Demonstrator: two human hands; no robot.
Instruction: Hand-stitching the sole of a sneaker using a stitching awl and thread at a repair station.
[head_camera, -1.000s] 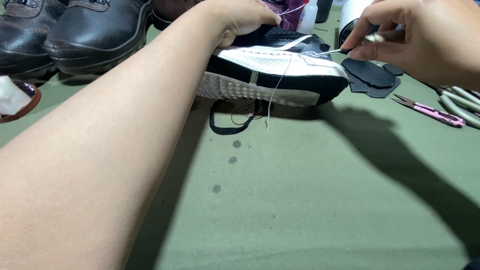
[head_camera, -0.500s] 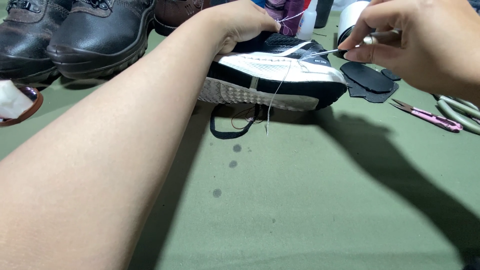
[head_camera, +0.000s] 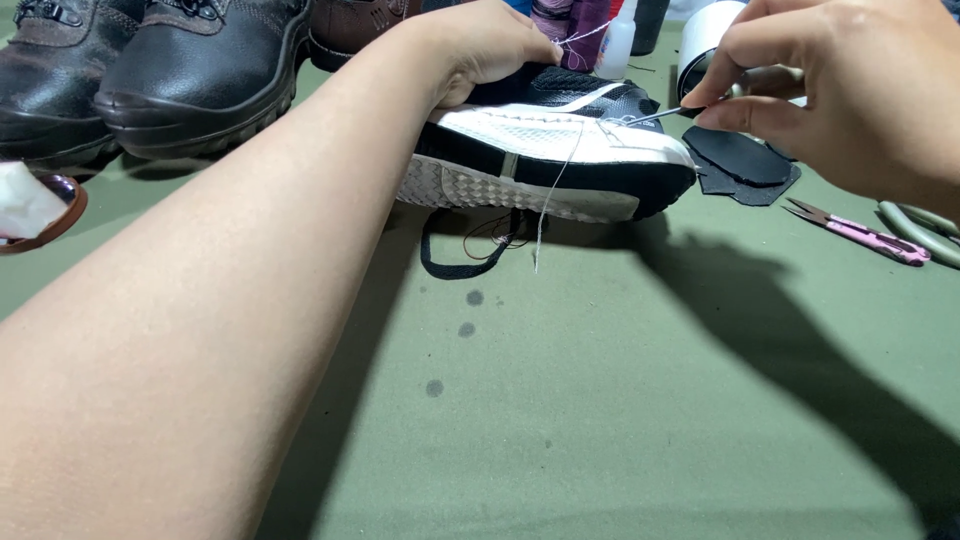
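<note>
A black and white sneaker lies on its side on the green table, sole toward me. My left hand grips its upper edge from above, with the forearm stretching across the left of the view. My right hand pinches a thin metal awl or needle whose tip touches the white side of the sneaker near the toe. A white thread hangs from that spot down over the sole.
Dark leather boots stand at the back left. Black cut-out patches, pink thread snips and pliers handles lie at the right. A white roll, a small bottle and thread spools stand behind the sneaker. A brown dish sits at the left edge.
My right hand has brought the needle in closer to the sneaker's side; its tip now touches the white upper. My left hand keeps its hold on the sneaker.
</note>
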